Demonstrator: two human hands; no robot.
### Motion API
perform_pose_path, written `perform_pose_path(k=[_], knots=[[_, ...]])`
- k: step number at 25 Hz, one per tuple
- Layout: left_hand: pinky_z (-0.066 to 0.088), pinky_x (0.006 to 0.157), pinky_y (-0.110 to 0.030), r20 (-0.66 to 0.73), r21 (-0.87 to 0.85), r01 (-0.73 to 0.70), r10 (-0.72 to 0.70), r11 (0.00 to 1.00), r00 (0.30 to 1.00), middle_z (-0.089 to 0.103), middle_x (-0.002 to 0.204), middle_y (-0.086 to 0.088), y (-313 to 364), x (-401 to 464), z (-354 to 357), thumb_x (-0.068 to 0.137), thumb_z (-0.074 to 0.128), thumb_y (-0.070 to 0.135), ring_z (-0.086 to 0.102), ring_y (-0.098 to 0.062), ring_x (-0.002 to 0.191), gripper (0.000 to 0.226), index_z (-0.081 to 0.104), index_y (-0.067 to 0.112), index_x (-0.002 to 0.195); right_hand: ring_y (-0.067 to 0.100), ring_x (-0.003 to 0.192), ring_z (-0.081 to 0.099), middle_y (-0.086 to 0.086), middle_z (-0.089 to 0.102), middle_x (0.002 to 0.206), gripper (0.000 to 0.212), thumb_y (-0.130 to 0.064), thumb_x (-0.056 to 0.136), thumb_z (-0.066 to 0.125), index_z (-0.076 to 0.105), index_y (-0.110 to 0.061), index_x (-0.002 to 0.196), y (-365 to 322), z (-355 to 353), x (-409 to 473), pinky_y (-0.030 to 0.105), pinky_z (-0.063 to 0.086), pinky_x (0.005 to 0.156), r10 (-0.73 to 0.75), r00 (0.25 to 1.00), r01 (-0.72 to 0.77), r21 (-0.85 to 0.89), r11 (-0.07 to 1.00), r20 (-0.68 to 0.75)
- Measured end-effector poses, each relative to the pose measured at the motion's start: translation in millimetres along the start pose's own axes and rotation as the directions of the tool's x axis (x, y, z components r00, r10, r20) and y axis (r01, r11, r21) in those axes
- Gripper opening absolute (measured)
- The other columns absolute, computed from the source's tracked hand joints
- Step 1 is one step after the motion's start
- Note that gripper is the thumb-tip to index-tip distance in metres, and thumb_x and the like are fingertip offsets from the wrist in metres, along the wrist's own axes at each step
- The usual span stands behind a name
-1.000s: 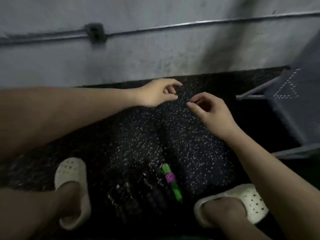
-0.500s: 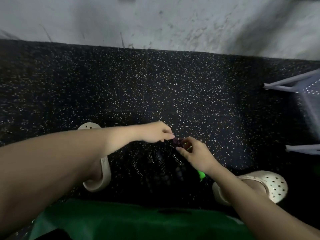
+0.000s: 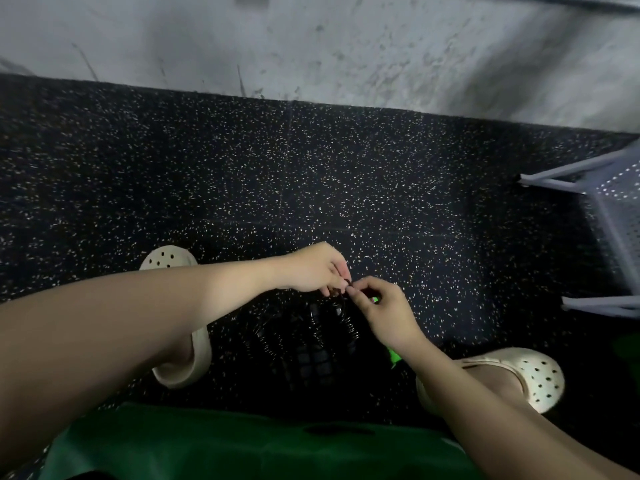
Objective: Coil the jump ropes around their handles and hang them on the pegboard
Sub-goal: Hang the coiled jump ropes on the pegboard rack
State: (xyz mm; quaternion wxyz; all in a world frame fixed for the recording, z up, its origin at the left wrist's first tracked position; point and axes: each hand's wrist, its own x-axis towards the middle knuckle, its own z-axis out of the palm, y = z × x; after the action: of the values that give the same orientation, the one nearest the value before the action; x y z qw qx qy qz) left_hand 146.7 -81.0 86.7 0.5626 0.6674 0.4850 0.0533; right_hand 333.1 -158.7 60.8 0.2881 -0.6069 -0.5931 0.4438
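Observation:
A pile of dark jump ropes [image 3: 311, 344] with black handles and metal springs lies on the speckled floor between my feet. A bright green handle [image 3: 393, 356] pokes out from under my right wrist. My left hand [image 3: 317, 268] and my right hand [image 3: 379, 313] meet just above the pile. Both pinch the same small dark end of a rope [image 3: 341, 291] between fingertips. The rest of that rope is lost in the dark heap. No pegboard is in view.
Black rubber floor [image 3: 311, 174] with white flecks runs to a grey concrete wall [image 3: 311, 46]. A grey perforated metal rack [image 3: 613, 209] stands at the right edge. My cream clogs sit at left [image 3: 173, 258] and right [image 3: 519, 375]. Green cloth [image 3: 242, 445] covers my lap.
My view has tilted down from the wall to the floor. Both hands dropped from mid-air to the rope pile and closed their fingertips on a rope end.

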Motion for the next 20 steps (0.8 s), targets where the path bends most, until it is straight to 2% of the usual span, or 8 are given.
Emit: perform_pose_path(k=[4,8,10,13,16,18,20], knots=[[0.062,0.082,-0.034,0.001,0.059,-0.078,0.078,0.995,0.997,0.075,0.087,-0.004,23,6,-4,0.097,0.069,0.008,0.069,-0.014,0.079,0.007,0.07,0.015,0.098,0.003,0.072,0.064,-0.007,0.076,0.08,0.009,-0.013,0.094,0.072,0.08,-0.013,0.09,-6,-20,3,0.022,0.051,0.073,0.004,0.998,0.005,0.148,0.989,-0.061],[0.062,0.083,-0.035,-0.038,0.075,-0.148,0.151,0.986,0.988,0.078,0.083,-0.001,52,9,-10,0.095,0.072,0.011,0.071,-0.014,0.076,0.007,0.072,0.018,0.095,0.008,0.078,0.069,0.001,0.078,0.087,0.008,-0.007,0.093,0.072,0.079,-0.01,0.092,-16,-35,1,0.023,0.053,0.076,0.005,0.987,0.049,0.327,0.944,-0.162],[0.062,0.082,-0.033,-0.072,0.074,-0.175,0.18,0.982,0.981,0.079,0.085,-0.002,67,11,-13,0.095,0.072,0.011,0.072,-0.013,0.077,0.005,0.074,0.014,0.097,0.011,0.081,0.071,0.0,0.078,0.089,0.011,-0.008,0.093,0.072,0.08,-0.015,0.089,-19,-45,4,0.025,0.054,0.077,-0.02,0.975,0.09,0.309,0.947,-0.223],[0.061,0.081,-0.03,-0.17,-0.006,-0.236,0.231,0.972,0.958,0.078,0.088,-0.006,89,14,-10,0.095,0.071,0.009,0.07,-0.008,0.077,0.005,0.075,0.009,0.098,0.019,0.088,0.071,0.0,0.075,0.092,0.014,-0.006,0.092,0.072,0.078,-0.016,0.084,-29,-61,11,0.034,0.056,0.082,-0.104,0.935,0.188,0.225,0.956,-0.338],[0.057,0.09,-0.03,-0.295,0.036,-0.286,0.283,0.958,0.912,0.075,0.097,0.003,105,20,0,0.096,0.071,0.019,0.068,-0.008,0.091,0.006,0.073,0.016,0.101,0.011,0.087,0.067,-0.006,0.07,0.089,0.018,-0.004,0.09,0.072,0.074,-0.02,0.082,-43,-77,15,0.028,0.054,0.082,-0.196,0.861,0.262,0.079,0.962,-0.468],[0.055,0.093,-0.03,-0.354,0.039,-0.313,0.306,0.949,0.884,0.073,0.099,0.011,114,25,7,0.098,0.068,0.025,0.067,-0.006,0.098,0.006,0.071,0.022,0.103,0.013,0.086,0.067,-0.003,0.07,0.089,0.024,-0.006,0.091,0.072,0.07,-0.027,0.081,-53,-90,17,0.03,0.055,0.081,-0.194,0.819,0.28,0.082,0.957,-0.541],[0.055,0.092,-0.032,-0.417,-0.008,-0.383,0.345,0.924,0.841,0.073,0.097,0.01,124,30,16,0.1,0.066,0.025,0.069,-0.009,0.098,0.008,0.071,0.02,0.102,0.019,0.086,0.069,0.003,0.071,0.09,0.021,-0.009,0.092,0.072,0.07,-0.028,0.083,-58,-105,18,0.035,0.056,0.08,-0.171,0.798,0.286,0.113,0.952,-0.577]])
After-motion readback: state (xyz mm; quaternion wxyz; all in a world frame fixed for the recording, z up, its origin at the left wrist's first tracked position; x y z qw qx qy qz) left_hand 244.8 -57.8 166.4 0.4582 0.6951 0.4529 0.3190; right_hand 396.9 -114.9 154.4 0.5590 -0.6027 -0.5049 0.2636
